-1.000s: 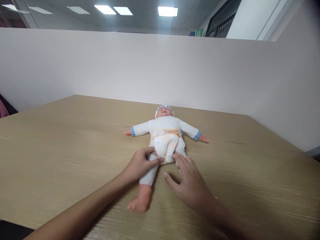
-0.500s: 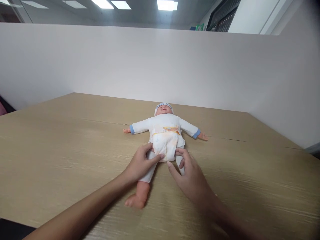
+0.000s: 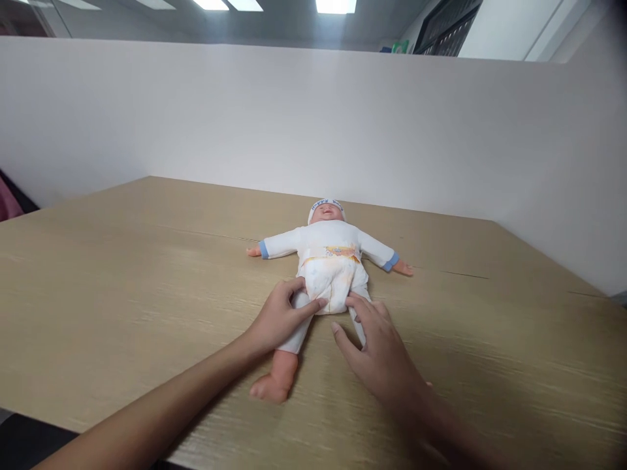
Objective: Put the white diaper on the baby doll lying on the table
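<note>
A baby doll (image 3: pixel 327 245) lies on its back on a wooden table (image 3: pixel 122 281), arms spread, head away from me. It wears a white long-sleeved top with blue cuffs, a white cap and a white diaper (image 3: pixel 330 282). My left hand (image 3: pixel 279 316) grips the doll's thigh, thumb and fingers curled at the diaper's lower left edge. My right hand (image 3: pixel 375 343) lies over the doll's other leg, hiding it, with fingertips touching the diaper's lower right edge and the fingers spread. One bare foot (image 3: pixel 268 388) points toward me.
A white partition wall (image 3: pixel 313 124) stands along the table's far edge and right side. Something pink (image 3: pixel 6 203) shows at the far left edge. Ceiling lights glow above the partition.
Both hands stay at the diaper's bottom edge. My right hand's fingers have crept a little up toward the diaper. The view has shifted slightly.
</note>
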`<action>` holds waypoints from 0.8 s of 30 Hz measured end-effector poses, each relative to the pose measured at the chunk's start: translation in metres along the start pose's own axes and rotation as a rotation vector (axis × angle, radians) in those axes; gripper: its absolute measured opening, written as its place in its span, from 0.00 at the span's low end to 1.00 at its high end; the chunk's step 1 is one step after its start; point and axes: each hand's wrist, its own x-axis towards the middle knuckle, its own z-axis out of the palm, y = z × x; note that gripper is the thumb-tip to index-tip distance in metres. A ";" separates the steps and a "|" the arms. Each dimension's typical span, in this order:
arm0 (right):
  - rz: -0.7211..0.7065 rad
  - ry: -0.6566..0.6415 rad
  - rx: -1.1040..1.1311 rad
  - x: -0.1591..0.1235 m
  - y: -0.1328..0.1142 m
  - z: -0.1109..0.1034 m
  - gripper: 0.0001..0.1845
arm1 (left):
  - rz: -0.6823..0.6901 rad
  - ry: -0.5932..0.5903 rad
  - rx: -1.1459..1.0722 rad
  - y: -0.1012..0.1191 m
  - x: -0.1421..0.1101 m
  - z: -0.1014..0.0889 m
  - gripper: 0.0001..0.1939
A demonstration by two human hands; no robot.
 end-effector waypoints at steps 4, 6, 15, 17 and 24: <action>0.098 0.003 0.001 0.003 0.000 0.002 0.16 | 0.004 0.006 0.017 0.003 -0.001 0.000 0.16; 0.146 0.043 0.060 0.007 0.002 0.003 0.17 | 0.002 0.006 0.013 0.003 -0.001 0.000 0.16; 0.375 0.110 0.307 0.019 0.011 -0.018 0.27 | -0.047 0.078 -0.107 -0.007 -0.003 -0.003 0.20; 0.389 0.088 0.294 0.019 0.011 -0.022 0.24 | -0.042 0.087 -0.084 -0.006 -0.005 -0.004 0.20; 0.371 0.026 0.272 0.022 0.008 -0.025 0.22 | -0.037 0.087 -0.052 -0.009 -0.005 -0.003 0.19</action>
